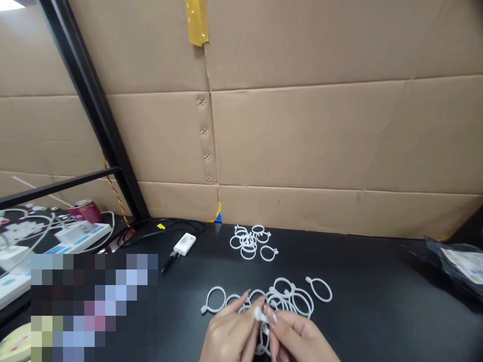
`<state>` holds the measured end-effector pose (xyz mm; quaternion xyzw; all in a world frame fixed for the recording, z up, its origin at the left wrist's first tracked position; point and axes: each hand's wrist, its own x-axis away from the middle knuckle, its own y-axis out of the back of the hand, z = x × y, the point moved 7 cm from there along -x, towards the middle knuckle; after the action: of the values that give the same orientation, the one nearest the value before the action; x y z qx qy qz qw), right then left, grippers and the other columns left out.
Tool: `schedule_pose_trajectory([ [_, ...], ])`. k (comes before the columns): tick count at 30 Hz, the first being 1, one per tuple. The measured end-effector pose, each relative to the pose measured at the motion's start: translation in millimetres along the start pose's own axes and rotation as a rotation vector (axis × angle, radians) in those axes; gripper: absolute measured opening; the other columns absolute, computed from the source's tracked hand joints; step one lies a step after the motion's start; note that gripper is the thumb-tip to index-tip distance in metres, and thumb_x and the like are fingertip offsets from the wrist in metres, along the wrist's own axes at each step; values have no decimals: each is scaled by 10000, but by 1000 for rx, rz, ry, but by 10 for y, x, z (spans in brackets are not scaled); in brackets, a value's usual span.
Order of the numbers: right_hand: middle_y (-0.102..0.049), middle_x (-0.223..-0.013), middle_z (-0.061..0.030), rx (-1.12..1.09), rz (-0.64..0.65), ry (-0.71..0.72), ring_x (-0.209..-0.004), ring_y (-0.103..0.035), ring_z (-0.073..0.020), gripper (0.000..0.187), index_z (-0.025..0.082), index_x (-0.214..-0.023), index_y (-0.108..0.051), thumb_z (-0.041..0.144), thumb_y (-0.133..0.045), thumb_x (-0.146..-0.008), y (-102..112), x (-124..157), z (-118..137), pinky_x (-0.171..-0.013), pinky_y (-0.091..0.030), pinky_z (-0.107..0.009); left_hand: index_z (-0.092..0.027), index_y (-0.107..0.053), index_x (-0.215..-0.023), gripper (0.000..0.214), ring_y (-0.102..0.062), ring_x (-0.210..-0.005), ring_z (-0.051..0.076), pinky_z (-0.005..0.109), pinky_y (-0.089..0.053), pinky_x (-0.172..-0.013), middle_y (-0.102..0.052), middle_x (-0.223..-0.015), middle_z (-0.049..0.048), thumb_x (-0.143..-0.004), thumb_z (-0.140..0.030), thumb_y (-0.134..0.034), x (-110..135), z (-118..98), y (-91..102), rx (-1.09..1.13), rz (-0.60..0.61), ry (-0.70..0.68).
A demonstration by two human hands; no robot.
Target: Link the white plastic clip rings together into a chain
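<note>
Low in the head view, my left hand (230,332) and my right hand (298,334) meet, thumbs and fingers pinched together. Between them they grip a small white plastic ring (259,314) with a rounded knob at its end; most of its loop is hidden by the fingers. Another white loop (263,347) shows below, between the hands. Just beyond my fingers lies a loose cluster of similar white rings (302,301), some overlapping. One ring (216,299) rests to the left and a separate ring (321,290) to the right. Farther back is a second pile of rings (248,241).
A white adapter (185,244) with a black cable lies left of the far pile. Farther left are a power strip (86,239), a red can (85,211) and a black metal post (98,110). Cardboard (302,141) walls the back; a dark plastic package (453,261) lies right.
</note>
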<state>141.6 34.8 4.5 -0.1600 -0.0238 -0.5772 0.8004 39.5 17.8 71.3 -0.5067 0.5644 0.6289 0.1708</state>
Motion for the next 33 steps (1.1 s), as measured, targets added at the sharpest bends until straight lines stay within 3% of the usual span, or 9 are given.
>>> schedule_pose_trajectory([
  [3, -362, -474, 63, 172, -96, 123, -416, -308, -85, 513, 198, -554, -486, 654, -513, -788, 175, -16, 245, -427, -226, -236, -121, -499, -1286, 342, -729, -862, 184, 365, -519, -905, -730, -1032, 114, -958, -194, -434, -18, 73, 33, -28, 73, 6],
  [7, -514, -736, -18, 839, -222, 515, -700, -510, -166, 349, 204, -663, -565, 398, -453, -931, 323, 108, 724, -678, -401, -297, -179, -371, -1388, 478, -605, -1124, 224, 355, -530, -872, -586, -1286, 122, -930, -265, -478, 118, 322, 14, -147, 165, 217],
  [10, -588, -889, -74, 1261, -145, 581, -790, -538, -223, 235, 205, -819, -615, 374, -485, -919, 277, 133, 716, -724, -415, -368, -172, -349, -1394, 491, -520, -1220, 236, 403, -501, -904, -472, -1392, 140, -913, -188, -447, 212, 437, -29, -181, 206, 291],
  [12, -598, -932, -91, 1383, -128, 584, -802, -539, -237, 223, 200, -876, -619, 382, -495, -914, 270, 111, 680, -734, -416, -394, -165, -364, -1385, 487, -510, -1230, 241, 410, -500, -907, -458, -1400, 149, -906, -172, -449, 231, 457, -56, -193, 216, 278],
  [17, -544, -962, -66, 1267, -253, 526, -844, -521, -222, 147, 213, -976, -580, 299, -469, -930, 483, -200, 791, -787, -412, -398, -162, -423, -1347, 452, -514, -1226, 255, 413, -516, -897, -490, -1371, 151, -897, -163, -462, 220, 438, -86, -176, 232, 247],
  [23, -533, -855, -11, 1206, -192, 454, -803, -536, -186, 170, 187, -823, -583, 274, -714, -759, 748, -826, 799, -734, -447, -330, -174, -467, -1312, 442, -547, -1194, 240, 377, -529, -896, -519, -1347, 136, -872, -129, -481, 172, 377, -29, -132, 226, 244],
  [25, -562, -876, -12, 1179, -170, 442, -798, -547, -177, 159, 171, -800, -588, 293, -689, -784, 772, -933, 754, -728, -454, -339, -169, -481, -1299, 437, -561, -1178, 243, 374, -536, -886, -531, -1335, 140, -865, -121, -486, 161, 366, -19, -133, 226, 235],
  [30, -527, -821, 4, 979, -171, 420, -774, -508, -169, 211, 172, -671, -579, 321, -688, -774, 805, -935, 727, -752, -405, -339, -149, -507, -1265, 412, -600, -1129, 242, 360, -559, -847, -570, -1291, 151, -856, -113, -474, 155, 352, -29, -170, 218, 191],
  [33, -465, -716, 21, 755, -157, 356, -658, -442, -140, 309, 181, -584, -554, 394, -693, -759, 869, -791, 735, -662, -368, -288, -152, -518, -1248, 396, -629, -1088, 234, 345, -576, -815, -604, -1251, 141, -856, -115, -467, 143, 346, -21, -212, 199, 170],
])
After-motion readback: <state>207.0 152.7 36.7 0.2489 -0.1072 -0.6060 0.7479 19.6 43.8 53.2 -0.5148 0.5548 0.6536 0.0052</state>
